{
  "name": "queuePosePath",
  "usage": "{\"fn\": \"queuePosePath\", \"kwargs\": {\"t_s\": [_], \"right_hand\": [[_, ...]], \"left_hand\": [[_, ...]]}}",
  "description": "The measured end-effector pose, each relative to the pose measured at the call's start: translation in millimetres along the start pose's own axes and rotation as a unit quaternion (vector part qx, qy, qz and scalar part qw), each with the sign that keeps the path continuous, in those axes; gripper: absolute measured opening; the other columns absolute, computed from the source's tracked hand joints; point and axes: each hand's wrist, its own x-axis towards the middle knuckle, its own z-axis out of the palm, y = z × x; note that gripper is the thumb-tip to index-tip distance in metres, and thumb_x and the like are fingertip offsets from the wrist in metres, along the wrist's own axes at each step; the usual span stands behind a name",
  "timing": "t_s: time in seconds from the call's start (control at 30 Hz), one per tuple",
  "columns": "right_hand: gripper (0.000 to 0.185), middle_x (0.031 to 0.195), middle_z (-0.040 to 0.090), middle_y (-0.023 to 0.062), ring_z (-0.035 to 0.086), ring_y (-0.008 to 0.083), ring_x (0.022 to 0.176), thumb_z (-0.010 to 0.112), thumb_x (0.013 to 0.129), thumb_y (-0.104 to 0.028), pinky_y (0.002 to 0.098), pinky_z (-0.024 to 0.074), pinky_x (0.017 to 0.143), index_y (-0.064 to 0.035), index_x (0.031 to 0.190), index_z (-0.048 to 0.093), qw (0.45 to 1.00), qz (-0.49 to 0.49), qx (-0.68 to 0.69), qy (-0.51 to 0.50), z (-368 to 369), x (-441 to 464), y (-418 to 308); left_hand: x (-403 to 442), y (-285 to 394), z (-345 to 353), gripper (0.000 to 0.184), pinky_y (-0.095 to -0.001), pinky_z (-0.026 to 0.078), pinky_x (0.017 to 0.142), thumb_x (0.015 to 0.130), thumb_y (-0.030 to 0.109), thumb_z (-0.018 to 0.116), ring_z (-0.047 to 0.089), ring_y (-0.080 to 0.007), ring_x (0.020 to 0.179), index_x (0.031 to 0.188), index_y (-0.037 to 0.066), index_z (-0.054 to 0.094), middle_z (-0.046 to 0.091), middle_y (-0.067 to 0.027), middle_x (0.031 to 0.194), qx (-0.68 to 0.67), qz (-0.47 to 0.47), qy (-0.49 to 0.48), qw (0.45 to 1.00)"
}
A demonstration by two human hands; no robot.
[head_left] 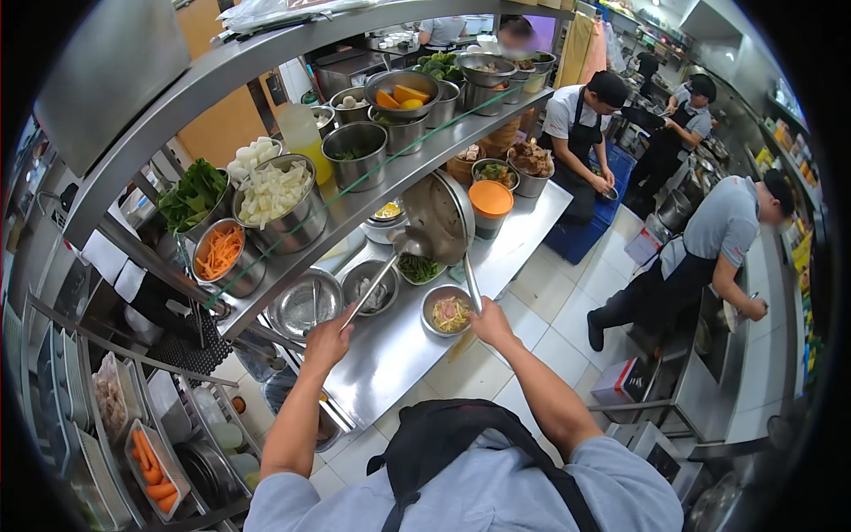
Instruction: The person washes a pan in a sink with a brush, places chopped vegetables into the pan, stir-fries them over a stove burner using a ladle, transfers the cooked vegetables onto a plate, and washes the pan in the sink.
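Observation:
My left hand [328, 344] is closed around the handle of a metal ladle [410, 242], whose head is up against the pan's near side. My right hand [490, 321] grips the long handle of a steel pan [452, 208], which is tilted up on edge over the counter. Just left of my right hand stands a metal bowl [427, 321] holding shredded yellow and pink food. Between the hands are a bowl of greyish pieces [370, 285] and some chopped greens [417, 268]. A wide metal bowl [306, 303] with a utensil in it sits near my left hand.
An overhead steel shelf [355, 199] carries tubs of shredded carrot [220, 251], chopped white vegetable [277, 191] and leafy greens. An orange-lidded container [491, 199] stands behind the pan. Co-workers [585, 124] stand at right. Crates with carrots [152, 470] are at lower left.

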Motion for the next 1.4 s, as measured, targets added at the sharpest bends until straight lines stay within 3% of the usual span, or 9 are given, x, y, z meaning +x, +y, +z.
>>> {"fn": "queuePosePath", "kwargs": {"t_s": [0.43, 0.53, 0.63, 0.7, 0.83, 0.9, 1.03, 1.07, 1.4], "right_hand": [[0.022, 0.091, 0.064, 0.0319, 0.06, 0.0509, 0.093, 0.064, 0.085, -0.013, 0.0512, 0.0487, 0.081, 0.0037, 0.097, 0.056, 1.0, 0.01, -0.001, 0.019, -10, -15, 8], [0.017, 0.078, 0.064, 0.0231, 0.065, 0.0407, 0.07, 0.062, 0.087, -0.013, 0.0468, 0.052, 0.065, -0.0004, 0.095, 0.054, 0.997, -0.048, 0.019, 0.056, -12, -21, 19], [0.016, 0.059, 0.045, -0.0038, 0.044, 0.0072, 0.041, 0.063, 0.093, -0.019, 0.0267, 0.036, 0.035, -0.0116, 0.096, 0.049, 0.953, 0.101, 0.264, -0.105, -28, -50, 30], [0.02, 0.056, 0.043, -0.004, 0.043, 0.0079, 0.041, 0.066, 0.094, -0.022, 0.0265, 0.0361, 0.036, -0.012, 0.097, 0.05, 0.9, 0.123, 0.382, -0.172, -54, -86, 29], [0.018, 0.056, 0.041, -0.0041, 0.039, 0.0073, 0.042, 0.064, 0.096, -0.022, 0.0264, 0.0337, 0.038, -0.0128, 0.096, 0.049, 0.846, 0.197, 0.472, -0.15, -99, -182, 30], [0.022, 0.06, 0.038, -0.0042, 0.037, 0.0064, 0.046, 0.065, 0.097, -0.026, 0.0253, 0.0316, 0.04, -0.014, 0.094, 0.046, 0.809, 0.208, 0.532, -0.14, -108, -225, 49], [0.023, 0.061, 0.038, -0.0052, 0.037, 0.0057, 0.046, 0.067, 0.096, -0.021, 0.0243, 0.0321, 0.04, -0.0145, 0.093, 0.044, 0.733, 0.278, 0.619, -0.048, -129, -294, 66], [0.023, 0.061, 0.038, -0.0052, 0.037, 0.0057, 0.046, 0.067, 0.096, -0.021, 0.0243, 0.0321, 0.04, -0.0145, 0.093, 0.044, 0.73, 0.274, 0.625, -0.034, -131, -308, 80], [0.019, 0.063, 0.044, -0.0023, 0.042, 0.0069, 0.046, 0.064, 0.094, -0.012, 0.026, 0.0369, 0.039, -0.0095, 0.091, 0.046, 0.653, 0.337, 0.628, 0.256, -186, -381, 199]], "left_hand": [[-27, -8, -1, 0.051, -0.0502, 0.051, 0.08, 0.092, 0.019, 0.062, 0.067, -0.0416, 0.09, 0.142, 0.023, 0.055, 0.07, -0.0217, 0.098, -0.013, 0.007, 0.031, 0.999], [-21, 1, 9, 0.048, -0.0446, 0.053, 0.083, 0.094, 0.016, 0.061, 0.066, -0.0414, 0.094, 0.142, 0.019, 0.055, 0.068, -0.0216, 0.112, -0.14, 0.043, 0.092, 0.985], [-32, 20, 13, 0.05, -0.032, 0.052, 0.078, 0.095, 0.011, 0.056, 0.068, -0.0224, 0.083, 0.145, 0.01, 0.051, 0.072, -0.0174, 0.102, -0.25, -0.004, 0.015, 0.968], [-40, 35, 14, 0.055, -0.0238, 0.041, 0.05, 0.096, 0.006, 0.049, 0.047, -0.0067, 0.053, 0.151, 0.008, 0.044, 0.05, 0.0023, 0.067, -0.411, -0.047, -0.107, 0.904], [-43, 59, 48, 0.062, -0.022, 0.036, 0.041, 0.099, 0.011, 0.053, 0.041, -0.0054, 0.046, 0.157, 0.005, 0.029, 0.044, 0.0029, 0.06, -0.531, -0.1, -0.216, 0.813], [-35, 78, 47, 0.039, -0.0255, 0.038, 0.045, 0.102, 0.044, 0.055, 0.048, -0.0097, 0.05, 0.089, 0.008, 0.059, 0.052, 0.0012, 0.064, -0.412, -0.04, -0.279, 0.866], [-1, 144, 67, 0.035, -0.0239, 0.033, 0.044, 0.099, 0.041, 0.06, 0.043, -0.0072, 0.049, 0.113, 0.009, 0.061, 0.051, 0.0038, 0.065, -0.368, -0.053, -0.472, 0.799], [10, 169, 88, 0.067, -0.0216, 0.036, 0.049, 0.099, 0.015, 0.06, 0.043, -0.0054, 0.054, 0.157, 0.006, 0.027, 0.045, 0.0042, 0.066, -0.431, 0.03, -0.493, 0.755], [56, 444, 237, 0.065, -0.0215, 0.034, 0.044, 0.099, 0.011, 0.056, 0.04, -0.0087, 0.052, 0.157, 0.018, 0.028, 0.04, 0.0006, 0.066, -0.304, 0.045, -0.754, 0.581]]}}
